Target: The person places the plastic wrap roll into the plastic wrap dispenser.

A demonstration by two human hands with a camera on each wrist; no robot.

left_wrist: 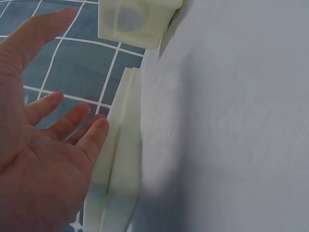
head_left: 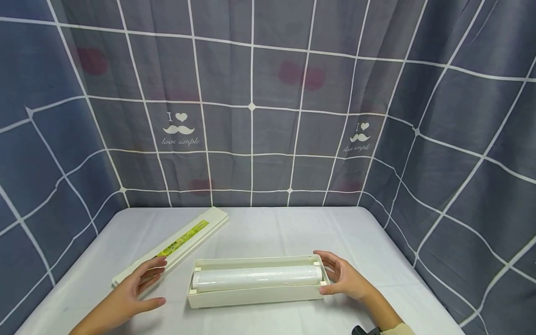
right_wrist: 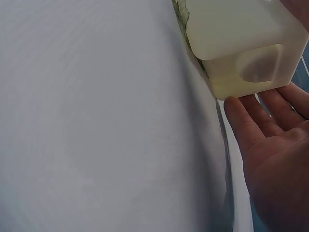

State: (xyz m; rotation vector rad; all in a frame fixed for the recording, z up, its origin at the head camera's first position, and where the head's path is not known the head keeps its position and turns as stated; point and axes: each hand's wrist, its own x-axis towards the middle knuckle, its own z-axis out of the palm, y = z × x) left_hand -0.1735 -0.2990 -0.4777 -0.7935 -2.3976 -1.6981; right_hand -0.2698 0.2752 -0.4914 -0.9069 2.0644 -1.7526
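A long cream plastic box lies on the table without its lid. Inside it is a white roll of film, one end of which shows through a round opening in the box's end wall in the right wrist view. My right hand grips the right end, thumb at the near corner and fingers at the far corner. My left hand hovers left of the box, fingers spread and holding nothing. Its fingertips overlap the long cream lid, which carries a yellow-green label and lies slantwise behind the hand.
A white cloth covers the table. Dark grey-blue curtains with white grid lines hang around its back and sides. A black strap shows on the right wrist at the bottom edge.
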